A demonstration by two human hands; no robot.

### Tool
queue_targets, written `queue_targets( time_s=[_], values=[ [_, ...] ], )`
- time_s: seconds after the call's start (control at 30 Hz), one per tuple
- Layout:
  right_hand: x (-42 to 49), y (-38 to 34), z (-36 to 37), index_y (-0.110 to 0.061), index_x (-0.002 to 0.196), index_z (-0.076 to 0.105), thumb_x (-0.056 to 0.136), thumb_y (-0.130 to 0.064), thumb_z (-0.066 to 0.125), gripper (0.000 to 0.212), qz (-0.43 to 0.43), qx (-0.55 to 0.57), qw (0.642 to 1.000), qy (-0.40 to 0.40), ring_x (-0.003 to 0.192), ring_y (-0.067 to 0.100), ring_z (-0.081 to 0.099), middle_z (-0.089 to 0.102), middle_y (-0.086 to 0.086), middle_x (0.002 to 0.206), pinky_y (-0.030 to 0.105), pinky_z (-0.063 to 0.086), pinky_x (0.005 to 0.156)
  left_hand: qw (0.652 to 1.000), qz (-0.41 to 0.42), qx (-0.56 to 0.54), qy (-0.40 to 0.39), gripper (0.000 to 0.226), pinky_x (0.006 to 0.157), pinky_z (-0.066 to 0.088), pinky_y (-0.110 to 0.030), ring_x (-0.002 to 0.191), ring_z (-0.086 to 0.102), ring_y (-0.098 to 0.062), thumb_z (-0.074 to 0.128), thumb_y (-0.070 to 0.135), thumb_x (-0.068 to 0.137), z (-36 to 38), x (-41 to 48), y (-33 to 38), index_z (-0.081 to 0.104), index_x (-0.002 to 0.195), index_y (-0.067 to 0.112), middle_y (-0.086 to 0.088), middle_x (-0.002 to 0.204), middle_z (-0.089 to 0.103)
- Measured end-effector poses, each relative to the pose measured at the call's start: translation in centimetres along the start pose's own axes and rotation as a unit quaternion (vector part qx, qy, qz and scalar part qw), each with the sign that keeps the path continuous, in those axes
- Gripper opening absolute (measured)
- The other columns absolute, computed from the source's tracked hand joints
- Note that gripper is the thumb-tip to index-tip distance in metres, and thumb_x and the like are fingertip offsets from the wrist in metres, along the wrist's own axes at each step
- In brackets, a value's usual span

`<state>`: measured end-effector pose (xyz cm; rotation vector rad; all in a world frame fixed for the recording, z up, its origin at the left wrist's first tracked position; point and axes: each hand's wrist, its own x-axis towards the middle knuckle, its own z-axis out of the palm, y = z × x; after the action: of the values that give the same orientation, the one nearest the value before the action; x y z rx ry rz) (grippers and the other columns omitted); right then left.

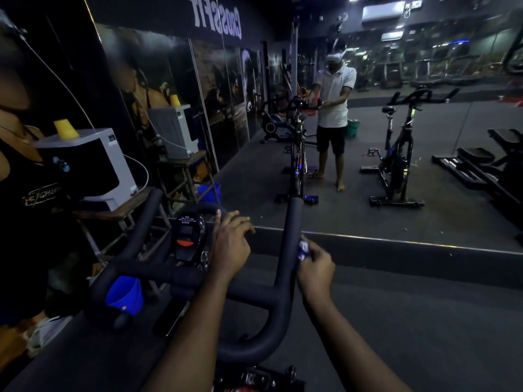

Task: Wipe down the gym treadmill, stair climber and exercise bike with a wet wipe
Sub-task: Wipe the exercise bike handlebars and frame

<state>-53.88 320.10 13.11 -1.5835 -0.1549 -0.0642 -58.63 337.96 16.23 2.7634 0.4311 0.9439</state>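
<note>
Head view: exercise bike handlebar (254, 295) fills foreground, facing wall mirror (424, 216). Left hand (230, 244) grips handlebar's small centre loop, fingers curled over it, just beside console (188, 239). Right hand (315, 267) pinches crumpled wet wipe (303, 248), pressed against right horn of handlebar. Blue cup (124, 295) at handlebar's left bend.

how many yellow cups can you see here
2. One yellow cup sits upside down on the near white machine at left. Another sits on the white machine farther back, and that pair may be only a mirror reflection.
</note>
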Motion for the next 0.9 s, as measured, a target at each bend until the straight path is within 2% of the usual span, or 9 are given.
queue_targets(
  time_s=[0.17,0.23,0.33,0.47,0.57,0.63,0.77,0.83,0.9],
  values=[
    [-4.6,3.0,-0.6,-0.008,0.099,0.078,0.090,0.010,0.055,0.031,0.054,-0.011,0.998,-0.024,0.090,0.015,0.067,0.075,-0.007,0.084,0.000,0.041,0.064,1.000,0.000,-0.009,-0.004,0.042,0.126,0.010,-0.050,0.131,0.051,-0.022,0.055,-0.013,0.071,-0.1,0.0,-0.1,0.076,0.090,0.019,0.001,0.121,0.072],
    [-3.4,1.8,-0.3,-0.006,0.111,0.076,0.093,0.006,0.054,0.031,0.060,-0.021,0.998,0.005,0.093,0.015,0.066,0.076,0.005,0.097,0.005,0.043,0.067,1.000,-0.001,-0.012,-0.009,0.042,0.126,0.009,-0.050,0.131,0.051,-0.022,0.055,-0.013,0.071,-0.1,0.0,-0.1,0.076,0.090,0.019,0.002,0.121,0.071],
    [-2.3,-0.1,0.0,-0.005,0.128,0.069,0.095,0.005,0.049,0.040,0.053,-0.023,0.998,0.029,0.104,0.020,0.067,0.074,0.011,0.115,0.016,0.044,0.083,1.000,0.001,-0.015,-0.018,0.042,0.126,0.008,-0.050,0.133,0.050,-0.021,0.055,-0.013,0.073,-0.3,-0.1,0.1,0.076,0.091,0.019,0.002,0.123,0.071],
    [-6.7,1.6,-0.2,-0.009,0.118,0.075,0.098,0.001,0.053,0.031,0.056,-0.035,0.997,0.043,0.095,0.017,0.066,0.077,0.011,0.105,0.011,0.039,0.067,0.999,0.001,-0.030,-0.014,0.043,0.127,0.003,-0.047,0.134,0.049,-0.022,0.053,-0.015,0.071,-0.2,-0.3,0.0,0.076,0.090,0.016,0.000,0.123,0.071],
    [-8.9,2.0,-0.8,-0.010,0.111,0.078,0.094,0.006,0.053,0.034,0.065,-0.035,0.995,0.067,0.093,0.024,0.071,0.075,0.004,0.090,-0.001,0.037,0.060,0.999,-0.004,-0.053,0.001,0.043,0.127,0.004,-0.046,0.132,0.051,-0.022,0.052,-0.018,0.069,-0.2,-0.1,-0.1,0.075,0.089,0.013,-0.002,0.123,0.071],
    [-7.7,0.8,-1.0,-0.007,0.116,0.075,0.089,0.011,0.050,0.041,0.050,-0.026,0.994,0.098,0.098,0.022,0.069,0.075,0.005,0.098,-0.006,0.037,0.068,0.997,-0.011,-0.075,0.018,0.044,0.126,0.010,-0.048,0.130,0.054,-0.023,0.050,-0.019,0.069,-0.1,-0.1,-0.1,0.074,0.089,0.012,-0.005,0.123,0.071],
    [-1.7,-3.8,-0.2,-0.005,0.125,0.071,0.093,0.007,0.049,0.040,-0.066,-0.008,0.992,0.111,0.109,0.017,0.066,0.073,0.008,0.117,0.011,0.047,0.093,0.991,-0.019,-0.122,0.041,0.046,0.126,0.013,-0.045,0.127,0.056,-0.023,0.047,-0.022,0.067,-0.2,-0.2,-0.2,0.073,0.089,0.009,-0.007,0.123,0.070],
    [1.4,-5.5,0.4,-0.002,0.126,0.069,0.090,0.014,0.044,0.046,-0.121,-0.022,0.989,0.077,0.118,0.019,0.064,0.071,0.010,0.123,0.014,0.045,0.103,0.989,-0.025,-0.140,0.050,0.046,0.126,0.014,-0.043,0.125,0.057,-0.024,0.047,-0.023,0.067,-0.2,-0.2,-0.1,0.073,0.088,0.007,-0.008,0.121,0.071],
    [2.7,-5.7,0.9,0.000,0.130,0.066,0.087,0.021,0.042,0.053,-0.180,-0.090,0.980,0.003,0.137,0.022,0.052,0.062,0.012,0.138,0.027,0.036,0.118,0.986,-0.032,-0.154,0.058,0.045,0.125,0.015,-0.040,0.124,0.058,-0.024,0.046,-0.023,0.067,-0.3,-0.2,-0.1,0.072,0.088,0.006,-0.009,0.120,0.071]
  ],
)
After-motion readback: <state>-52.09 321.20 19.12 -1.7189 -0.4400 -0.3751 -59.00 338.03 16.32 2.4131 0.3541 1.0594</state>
